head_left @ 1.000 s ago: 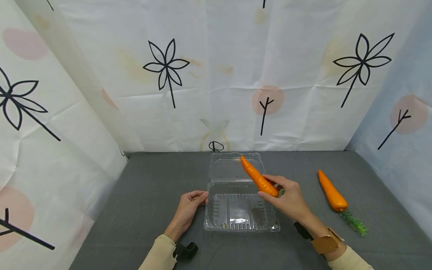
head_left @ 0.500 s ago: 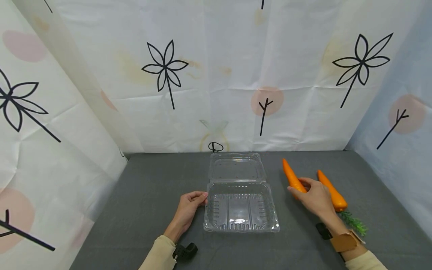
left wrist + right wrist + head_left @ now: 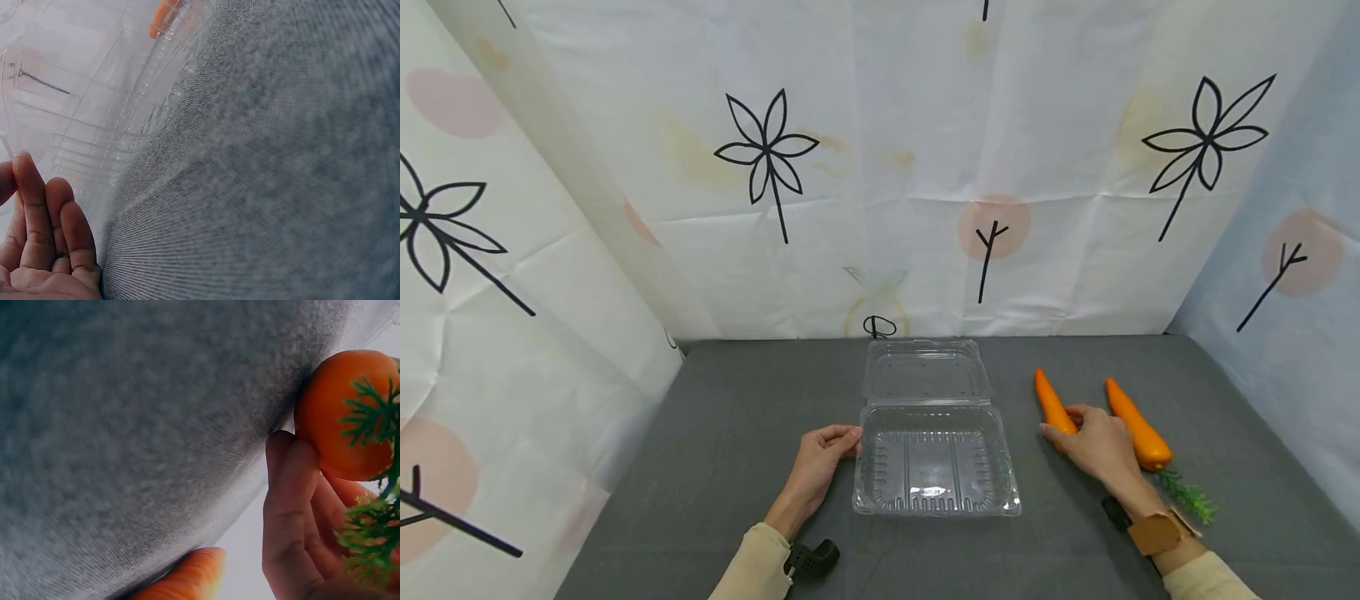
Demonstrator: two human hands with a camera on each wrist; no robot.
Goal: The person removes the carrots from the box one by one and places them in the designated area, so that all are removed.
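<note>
My right hand (image 3: 1097, 446) grips an orange carrot (image 3: 1051, 402), thumb on its left side and fingers on its right. In the right wrist view the carrot's round top (image 3: 337, 412) and green leaves (image 3: 369, 419) show close against the cloth. The head view hides those leaves behind the hand. A second carrot (image 3: 1135, 425) with leafy greens lies just right of that hand. Thumb and forefinger of my left hand (image 3: 820, 467) pinch the left rim of a clear plastic clamshell container (image 3: 936, 504). It stands with its lid (image 3: 925, 371) folded back, and nothing is in it.
A dark grey cloth (image 3: 752, 400) covers the table. White patterned fabric (image 3: 865, 167) encloses it at the back and both sides. Grey cloth lies between the container and the gripped carrot.
My right hand has carried its carrot from above the container to the right and down to the cloth, left of the other carrot. The left hand and container stay put.
</note>
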